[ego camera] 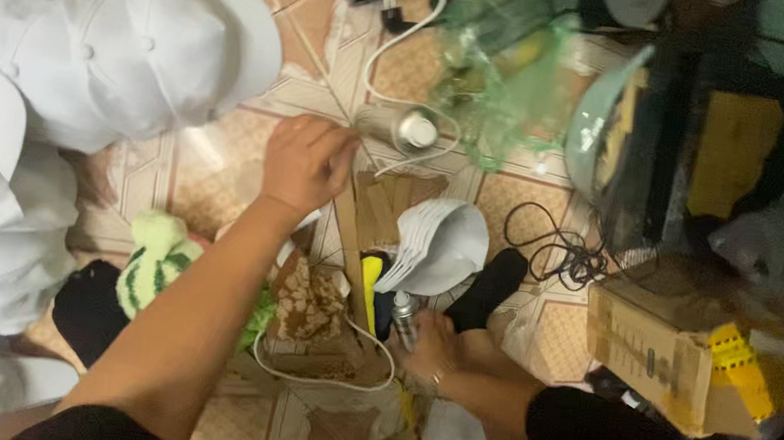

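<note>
**Left hand reaching over the tiled floor, right hand low by a small metal cylinder**

The left hand [306, 164] stretches forward above the patterned tile floor [217, 167], fingers curled downward and loosely bent; I cannot tell whether it grips anything. Just beyond its fingertips, to the right, a small spool-like can [416, 130] lies on the floor, near but apart from the hand, with a white cable [404, 50] looping around it. To the left of the hand sit white caps [147, 52] in a pile. Below and right of it a stack of white cap brims [439, 246] rests beside strips of brown cardboard [375, 208].

The right hand [431, 346] is lower in the view, fingers closed around the base of a small metal cylinder [403, 312] standing just above it. A cardboard box [662, 356] stands well to the right.
</note>
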